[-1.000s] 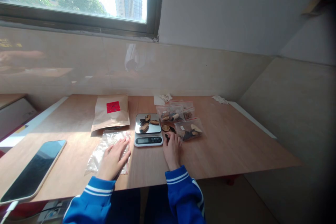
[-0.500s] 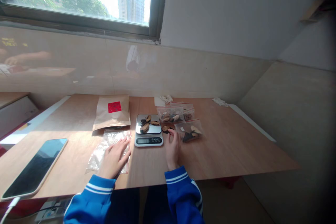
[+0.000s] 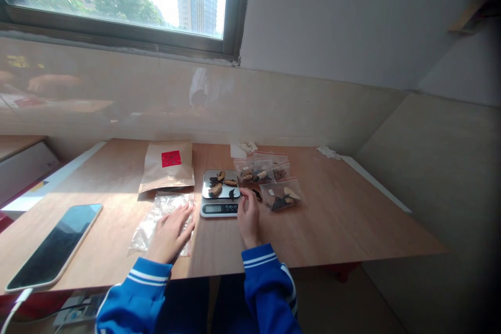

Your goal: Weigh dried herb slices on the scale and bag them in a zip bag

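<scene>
Fingers (image 3: 245,194) of right hand (image 3: 248,218) hover at scale's (image 3: 219,207) edge.

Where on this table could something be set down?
Bare wood lies right of the zip bags and between the phone and the paper envelope. It's crowded around the scale, where the right hand sits by the bags; the left hand rests on a clear bag.

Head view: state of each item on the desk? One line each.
Left hand: open, palm down on the bag.
Clear plastic bag: crumpled, lying flat.
Right hand: fingertips by a dark slice, grip unclear.
Digital scale: dried slices on platform, readout unreadable.
Kraft pouch: lying flat, red label up.
Zip bags: two, holding dried slices, seals unclear.
Phone: screen dark, cable attached.
</scene>
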Available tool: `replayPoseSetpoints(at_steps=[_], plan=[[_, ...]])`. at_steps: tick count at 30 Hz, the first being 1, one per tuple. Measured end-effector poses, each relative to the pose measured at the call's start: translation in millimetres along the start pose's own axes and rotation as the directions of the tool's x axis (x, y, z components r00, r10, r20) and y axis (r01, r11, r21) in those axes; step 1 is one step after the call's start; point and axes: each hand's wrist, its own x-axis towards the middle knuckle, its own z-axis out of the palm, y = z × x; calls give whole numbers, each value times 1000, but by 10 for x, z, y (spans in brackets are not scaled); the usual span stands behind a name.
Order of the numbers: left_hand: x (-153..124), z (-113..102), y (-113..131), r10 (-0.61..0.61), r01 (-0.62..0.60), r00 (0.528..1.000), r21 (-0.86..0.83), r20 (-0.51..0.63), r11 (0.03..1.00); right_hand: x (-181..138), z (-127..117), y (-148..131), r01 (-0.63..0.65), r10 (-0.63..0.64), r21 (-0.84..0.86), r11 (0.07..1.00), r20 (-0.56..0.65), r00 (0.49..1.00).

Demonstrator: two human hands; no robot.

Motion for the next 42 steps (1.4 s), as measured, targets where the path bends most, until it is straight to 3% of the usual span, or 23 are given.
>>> replayPoseSetpoints(at_steps=[3, 8, 14, 20, 23, 29, 34, 38, 42], plan=[[-5, 2, -8, 27, -26, 1000, 12, -15, 1000, -22, -46, -19, -54, 53, -28, 998, -39, 998], [-6, 20, -14, 70, -68, 993, 26, -91, 997, -48, -85, -44, -77, 78, -78, 994, 9, 997], [-13, 29, -31, 94, -90, 988, 41, -124, 995, -175, -74, -226, 60, -39, -114, 992, 180, 983], [-36, -31, -2, 167, -160, 949, 49, -268, 986, -444, 46, -536, 354, -297, -49, 934, 445, 845], [-52, -99, 27, 203, -217, 910, 1, -362, 976, -543, 127, -637, 398, -328, -32, 917, 507, 797], [-111, -178, 76, 209, -283, 877, -114, -433, 952, -547, 175, -685, 318, -234, -60, 946, 554, 799], [-158, -188, 99, 226, -318, 881, -167, -416, 933, -543, 244, -730, 121, -103, -4, 993, 493, 864], [-188, -204, 113, 198, -330, 812, -153, -548, 931, -591, 343, -776, -41, 24, 31, 999, 434, 900], [-194, -224, 134, 65, -265, 708, -179, -703, 947, -580, 309, -750, -70, 40, 62, 996, 398, 917]])
